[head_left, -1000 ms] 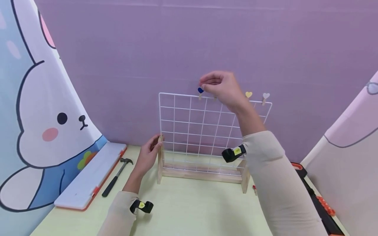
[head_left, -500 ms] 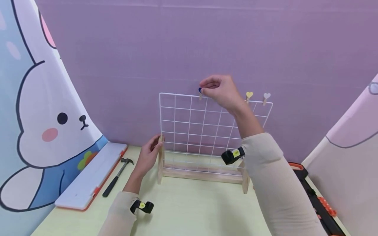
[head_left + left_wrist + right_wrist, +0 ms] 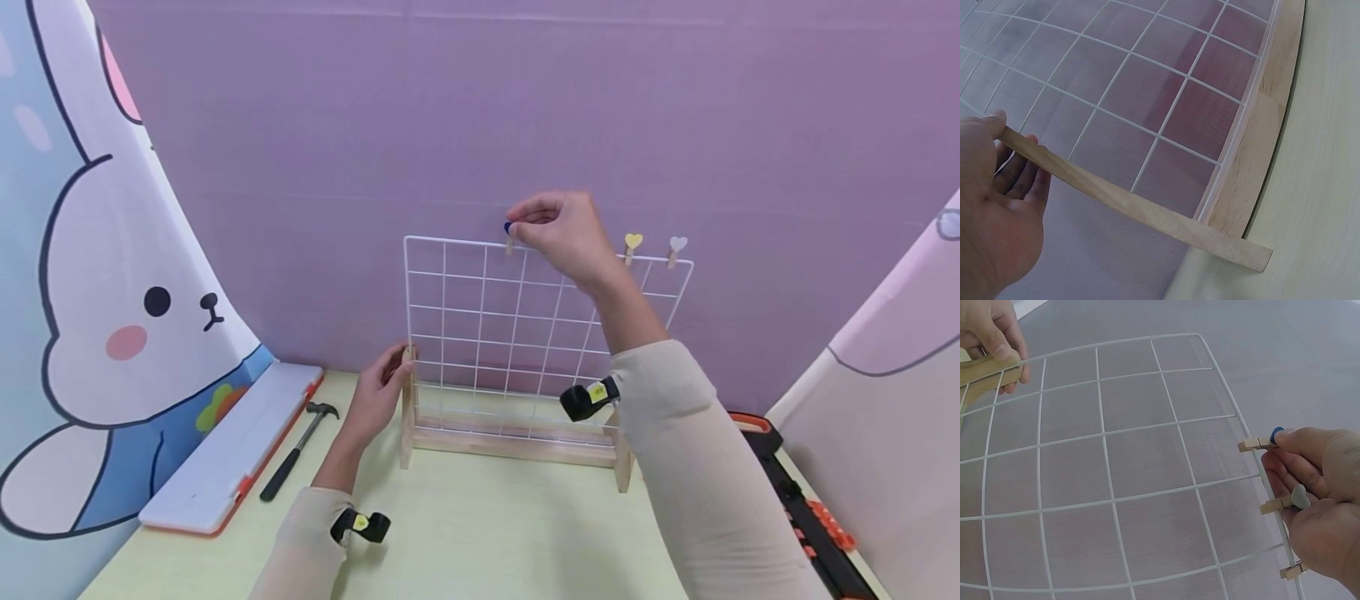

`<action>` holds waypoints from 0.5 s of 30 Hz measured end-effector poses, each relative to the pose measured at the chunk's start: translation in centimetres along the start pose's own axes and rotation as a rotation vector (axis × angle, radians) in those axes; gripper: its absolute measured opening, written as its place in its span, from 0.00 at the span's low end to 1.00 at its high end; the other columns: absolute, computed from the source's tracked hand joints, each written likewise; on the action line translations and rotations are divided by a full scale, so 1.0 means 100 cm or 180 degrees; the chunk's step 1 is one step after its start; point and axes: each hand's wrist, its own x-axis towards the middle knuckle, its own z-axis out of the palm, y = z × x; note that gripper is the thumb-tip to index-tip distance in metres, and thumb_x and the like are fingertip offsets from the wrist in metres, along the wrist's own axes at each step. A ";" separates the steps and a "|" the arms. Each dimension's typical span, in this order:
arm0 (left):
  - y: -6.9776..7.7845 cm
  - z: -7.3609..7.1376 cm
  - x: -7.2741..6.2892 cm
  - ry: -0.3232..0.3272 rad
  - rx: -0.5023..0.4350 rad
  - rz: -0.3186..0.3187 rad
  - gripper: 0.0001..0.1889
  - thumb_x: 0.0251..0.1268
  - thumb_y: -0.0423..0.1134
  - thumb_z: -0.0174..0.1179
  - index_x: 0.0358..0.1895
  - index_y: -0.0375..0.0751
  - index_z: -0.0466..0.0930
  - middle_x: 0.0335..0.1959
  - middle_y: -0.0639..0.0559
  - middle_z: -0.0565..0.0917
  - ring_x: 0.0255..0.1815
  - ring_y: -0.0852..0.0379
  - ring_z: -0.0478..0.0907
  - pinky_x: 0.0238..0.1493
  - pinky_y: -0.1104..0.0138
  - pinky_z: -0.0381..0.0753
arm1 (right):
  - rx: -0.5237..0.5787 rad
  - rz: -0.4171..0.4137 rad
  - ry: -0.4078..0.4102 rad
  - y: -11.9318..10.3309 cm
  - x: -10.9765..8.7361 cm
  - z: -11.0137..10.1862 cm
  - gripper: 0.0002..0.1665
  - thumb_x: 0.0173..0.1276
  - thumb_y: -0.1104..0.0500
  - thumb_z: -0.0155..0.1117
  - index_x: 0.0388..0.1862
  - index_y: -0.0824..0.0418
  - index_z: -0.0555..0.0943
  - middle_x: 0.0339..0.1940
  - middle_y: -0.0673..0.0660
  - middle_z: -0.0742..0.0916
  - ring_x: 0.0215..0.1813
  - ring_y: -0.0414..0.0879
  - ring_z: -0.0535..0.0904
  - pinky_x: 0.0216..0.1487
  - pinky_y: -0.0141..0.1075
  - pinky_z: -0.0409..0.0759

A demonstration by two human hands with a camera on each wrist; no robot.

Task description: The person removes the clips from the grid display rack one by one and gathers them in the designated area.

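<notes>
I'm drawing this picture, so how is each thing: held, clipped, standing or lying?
Wooden stand: standing on the table
Wire grid: upright in the stand
Blue heart clip: on the grid's top wire, pinched
Right hand: pinching that clip
Left hand: holding the stand's left post
Yellow heart clip: clipped on top
White heart clip: clipped on top
Hammer: lying down
White case: lying flat

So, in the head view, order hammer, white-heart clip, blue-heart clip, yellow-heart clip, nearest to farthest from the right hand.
1. Blue-heart clip, pinched
2. Yellow-heart clip, to the right
3. White-heart clip, farther right
4. Hammer, far left
</notes>
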 end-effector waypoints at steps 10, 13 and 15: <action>0.000 -0.001 0.001 -0.0015 -0.0004 0.0043 0.24 0.81 0.45 0.54 0.74 0.41 0.71 0.69 0.39 0.80 0.70 0.45 0.76 0.59 0.83 0.75 | 0.0128 -0.0051 0.0211 -0.001 0.000 0.000 0.08 0.68 0.66 0.70 0.45 0.64 0.89 0.34 0.48 0.91 0.43 0.42 0.86 0.44 0.27 0.83; 0.000 -0.001 0.001 -0.0021 -0.0002 0.0030 0.24 0.82 0.45 0.54 0.74 0.41 0.71 0.69 0.39 0.80 0.70 0.45 0.75 0.60 0.83 0.75 | 0.0135 -0.0092 0.0277 -0.004 0.001 -0.003 0.09 0.68 0.65 0.70 0.47 0.64 0.89 0.35 0.47 0.91 0.43 0.40 0.85 0.43 0.27 0.81; 0.000 -0.001 0.001 -0.0018 -0.0009 0.0029 0.24 0.82 0.44 0.53 0.74 0.40 0.71 0.69 0.39 0.80 0.70 0.45 0.75 0.59 0.83 0.75 | 0.0217 -0.0143 0.0307 -0.006 0.002 -0.004 0.11 0.68 0.65 0.70 0.48 0.66 0.88 0.35 0.47 0.91 0.42 0.38 0.85 0.43 0.27 0.81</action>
